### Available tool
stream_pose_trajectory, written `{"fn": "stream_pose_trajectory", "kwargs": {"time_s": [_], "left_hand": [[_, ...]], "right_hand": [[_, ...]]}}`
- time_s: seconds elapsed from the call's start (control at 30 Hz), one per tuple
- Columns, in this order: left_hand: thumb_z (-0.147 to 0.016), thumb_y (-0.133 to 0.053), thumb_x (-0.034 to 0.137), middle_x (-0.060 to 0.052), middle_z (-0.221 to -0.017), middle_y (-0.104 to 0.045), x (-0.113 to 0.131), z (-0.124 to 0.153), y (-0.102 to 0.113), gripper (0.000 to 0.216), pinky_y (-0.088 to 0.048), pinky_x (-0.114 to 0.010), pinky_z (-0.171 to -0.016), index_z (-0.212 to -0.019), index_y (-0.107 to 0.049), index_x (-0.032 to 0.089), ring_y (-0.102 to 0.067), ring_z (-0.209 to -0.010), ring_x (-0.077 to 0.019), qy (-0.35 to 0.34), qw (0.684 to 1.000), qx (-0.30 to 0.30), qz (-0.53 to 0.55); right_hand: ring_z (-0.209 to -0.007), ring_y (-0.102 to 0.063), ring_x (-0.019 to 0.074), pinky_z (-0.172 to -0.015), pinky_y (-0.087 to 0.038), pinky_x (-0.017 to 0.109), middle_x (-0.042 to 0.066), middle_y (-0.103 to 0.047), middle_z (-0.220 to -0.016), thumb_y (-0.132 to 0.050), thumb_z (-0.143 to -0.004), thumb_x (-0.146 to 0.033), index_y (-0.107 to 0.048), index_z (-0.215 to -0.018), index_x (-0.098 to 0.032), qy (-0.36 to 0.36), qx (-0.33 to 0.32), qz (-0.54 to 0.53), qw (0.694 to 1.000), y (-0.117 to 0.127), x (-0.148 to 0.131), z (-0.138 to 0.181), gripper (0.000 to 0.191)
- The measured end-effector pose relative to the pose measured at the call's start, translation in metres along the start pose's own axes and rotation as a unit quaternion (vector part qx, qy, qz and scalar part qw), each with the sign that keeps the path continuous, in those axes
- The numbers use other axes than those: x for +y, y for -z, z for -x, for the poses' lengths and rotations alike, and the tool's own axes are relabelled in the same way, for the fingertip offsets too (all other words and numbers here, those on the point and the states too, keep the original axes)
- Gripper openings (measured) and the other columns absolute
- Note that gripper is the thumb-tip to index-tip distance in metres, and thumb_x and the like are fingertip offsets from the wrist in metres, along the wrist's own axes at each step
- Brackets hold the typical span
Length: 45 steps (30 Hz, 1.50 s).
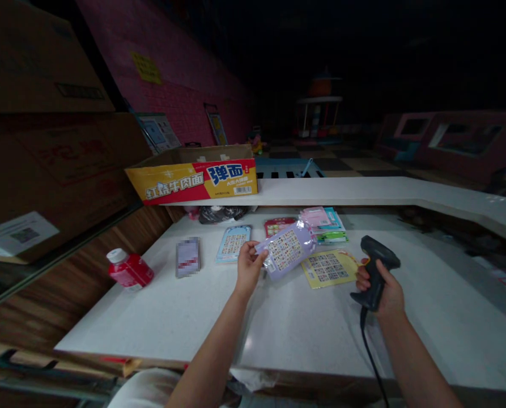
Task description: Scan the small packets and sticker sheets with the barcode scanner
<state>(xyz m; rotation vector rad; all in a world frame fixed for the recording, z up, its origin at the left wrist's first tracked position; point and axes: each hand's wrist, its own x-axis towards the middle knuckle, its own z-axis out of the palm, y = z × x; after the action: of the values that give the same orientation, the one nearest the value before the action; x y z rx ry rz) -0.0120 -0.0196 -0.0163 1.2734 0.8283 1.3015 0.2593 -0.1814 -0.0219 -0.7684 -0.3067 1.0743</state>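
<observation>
My left hand (251, 265) pinches the left edge of a purple plastic-wrapped packet (287, 249) printed with a grid of small pictures, held above the table. In my right hand (388, 289) is a black barcode scanner (374, 272), gripped by its handle, its cord (369, 351) hanging off the table's front edge. A yellow packet (327, 269) lies on the table between the two hands. Just behind my left hand rests a light blue packet (234, 241). Partly covered by the purple packet is a red one (276, 225); a pile of pink, blue and green packets (329, 224) lies behind.
On the white table (185, 323) a red bottle with a white cap (130, 269) and a blurred-out flat item (188, 256) lie at left. A yellow-red noodle carton (202, 181) sits on the raised ledge (354, 191). Cardboard boxes (66, 153) are stacked at far left.
</observation>
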Motion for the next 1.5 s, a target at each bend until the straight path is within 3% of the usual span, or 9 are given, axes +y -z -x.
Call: {"fn": "stream_pose_trajectory", "kwargs": {"time_s": [0.23, 0.47, 0.6, 0.67, 0.73, 0.87, 1.17, 1.37, 1.5], "left_hand": [[-0.057, -0.085, 0.046, 0.000, -0.074, -0.069, -0.010, 0.000, -0.053, 0.054, -0.048, -0.023, -0.050, -0.088, -0.049, 0.021, -0.065, -0.059, -0.0154, 0.143, 0.987, -0.073, 0.031], [-0.067, -0.077, 0.035, -0.003, -0.066, -0.066, -0.043, -0.001, -0.091, 0.026, -0.050, -0.030, -0.054, -0.077, -0.061, 0.017, -0.061, -0.056, -0.0176, 0.146, 0.982, -0.110, -0.049], [-0.068, -0.075, 0.024, -0.008, -0.081, -0.068, -0.040, 0.011, -0.082, 0.018, -0.052, -0.041, -0.079, -0.084, -0.071, 0.020, -0.064, -0.083, -0.0261, -0.023, 0.976, -0.086, -0.197], [-0.066, -0.077, 0.023, -0.010, -0.096, -0.068, -0.037, 0.022, -0.077, 0.031, -0.048, -0.045, -0.091, -0.097, -0.073, 0.021, -0.061, -0.097, -0.0286, -0.101, 0.953, -0.090, -0.271], [-0.063, -0.081, 0.028, -0.011, -0.103, -0.065, -0.037, 0.034, -0.074, 0.041, -0.046, -0.046, -0.094, -0.103, -0.073, 0.021, -0.059, -0.101, -0.0296, -0.133, 0.920, -0.140, -0.340], [-0.062, -0.085, 0.038, -0.012, -0.108, -0.062, -0.043, 0.047, -0.076, 0.045, -0.047, -0.047, -0.094, -0.102, -0.074, 0.021, -0.058, -0.103, -0.0304, -0.150, 0.873, -0.222, -0.407], [-0.073, -0.077, 0.040, -0.012, -0.114, -0.061, -0.049, 0.047, -0.075, 0.037, -0.047, -0.045, -0.096, -0.105, -0.073, 0.021, -0.058, -0.107, -0.0291, -0.168, 0.885, -0.221, -0.373], [-0.080, -0.066, 0.022, -0.011, -0.099, -0.065, -0.027, 0.021, -0.044, 0.018, -0.047, -0.042, -0.090, -0.096, -0.074, 0.021, -0.060, -0.096, -0.0255, -0.170, 0.903, -0.117, -0.378], [-0.082, -0.059, 0.021, -0.013, -0.099, -0.065, 0.004, -0.011, 0.003, 0.020, -0.044, -0.042, -0.094, -0.098, -0.072, 0.018, -0.060, -0.099, -0.0284, -0.134, 0.860, -0.007, -0.493]], "right_hand": [[-0.045, -0.041, 0.0062, -0.041, -0.040, 0.017, -0.006, -0.047, -0.057, -0.082, -0.065, -0.045, -0.062, -0.082, -0.018, 0.037, 0.018, -0.037, 0.998, 0.006, -0.007, -0.001, 0.037], [-0.045, -0.041, 0.0067, -0.040, -0.040, 0.019, -0.006, -0.045, -0.057, -0.080, -0.067, -0.046, -0.062, -0.083, -0.021, 0.047, 0.016, -0.029, 0.998, 0.005, -0.009, -0.001, 0.035], [-0.044, -0.039, 0.0069, -0.040, -0.039, 0.020, -0.007, -0.043, -0.058, -0.079, -0.068, -0.048, -0.062, -0.083, -0.020, 0.052, 0.006, -0.014, 0.999, 0.003, -0.009, 0.000, 0.036], [-0.044, -0.038, 0.0067, -0.039, -0.039, 0.020, -0.006, -0.043, -0.058, -0.079, -0.067, -0.047, -0.062, -0.083, -0.019, 0.047, 0.007, -0.023, 0.999, 0.003, -0.009, 0.000, 0.036], [-0.044, -0.038, 0.0065, -0.040, -0.039, 0.019, -0.006, -0.043, -0.058, -0.079, -0.068, -0.046, -0.063, -0.083, -0.018, 0.042, 0.009, -0.033, 0.999, 0.002, -0.009, 0.000, 0.036], [-0.044, -0.038, 0.0058, -0.041, -0.039, 0.018, -0.006, -0.043, -0.059, -0.079, -0.068, -0.045, -0.062, -0.084, -0.018, 0.038, 0.009, -0.038, 0.999, 0.003, -0.009, 0.001, 0.035], [-0.043, -0.038, 0.0080, -0.038, -0.038, 0.021, -0.007, -0.040, -0.059, -0.077, -0.069, -0.048, -0.060, -0.082, -0.020, 0.025, -0.006, 0.004, 1.000, 0.002, -0.008, 0.000, 0.035], [-0.044, -0.041, 0.0060, -0.041, -0.039, 0.017, -0.005, -0.046, -0.058, -0.081, -0.066, -0.042, -0.062, -0.084, -0.018, -0.029, -0.008, -0.028, 0.999, 0.002, -0.003, 0.003, 0.035], [-0.044, -0.041, 0.0059, -0.040, -0.039, 0.016, -0.004, -0.048, -0.058, -0.081, -0.066, -0.040, -0.063, -0.083, -0.017, -0.057, -0.015, -0.021, 0.998, 0.001, 0.001, 0.005, 0.034]]}}
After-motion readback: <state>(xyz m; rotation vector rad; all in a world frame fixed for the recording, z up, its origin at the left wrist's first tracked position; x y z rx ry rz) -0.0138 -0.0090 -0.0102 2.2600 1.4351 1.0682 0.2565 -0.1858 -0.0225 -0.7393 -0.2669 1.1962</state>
